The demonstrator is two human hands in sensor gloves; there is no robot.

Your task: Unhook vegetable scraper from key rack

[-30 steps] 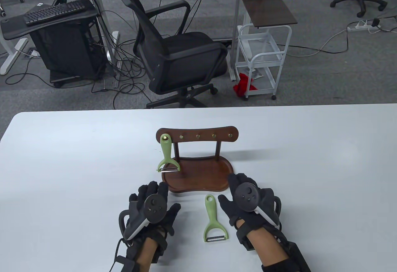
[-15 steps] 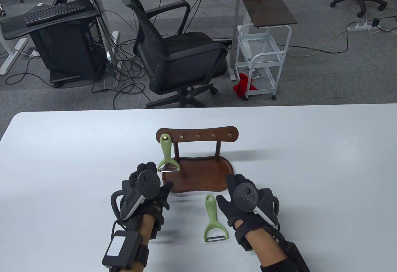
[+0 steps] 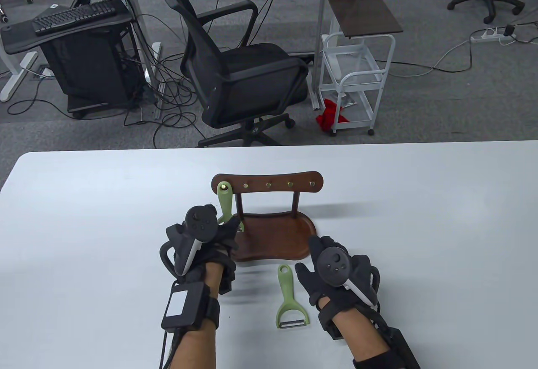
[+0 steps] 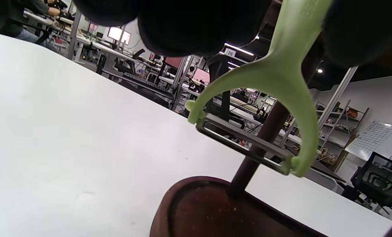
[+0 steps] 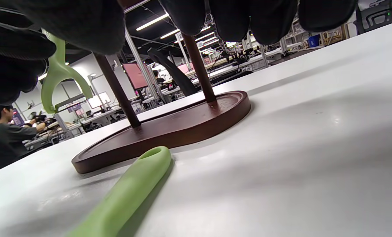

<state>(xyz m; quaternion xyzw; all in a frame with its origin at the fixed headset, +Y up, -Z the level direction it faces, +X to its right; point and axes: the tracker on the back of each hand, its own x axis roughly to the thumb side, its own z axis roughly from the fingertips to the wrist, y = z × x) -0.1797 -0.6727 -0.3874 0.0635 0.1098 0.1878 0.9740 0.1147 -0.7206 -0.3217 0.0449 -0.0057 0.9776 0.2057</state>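
Gloved fingers of the left hand [image 3: 210, 238] close around the lower handle of the hanging vegetable scraper [image 3: 225, 201], just above its forked head; the left wrist view shows dark fingertips [image 4: 189, 23] on both sides of the green stem, though whether contact is firm cannot be told. Nearest the person, the right hand [image 3: 336, 272] rests flat on the white table [image 3: 420, 238] with fingers spread, holding nothing. Just beside its thumb lies a second scraper [image 3: 288, 299], loose on the table with its blade end toward the person. Beyond it stands the key rack [image 3: 269, 182], a dark wooden rail on two posts above a tray-shaped base [image 3: 277, 234]. The hanging scraper's handle loop sits over the leftmost peg [image 3: 224, 185], and its blade [image 4: 245, 146] hangs clear above the base edge. Judged by appearance, the scraper is light, rigid moulded plastic with a thin metal blade; it should lift with little force, and the handle is the safe place to hold, away from the blade. Count: two scrapers, one rack, five pegs, four of them bare, and two hands.
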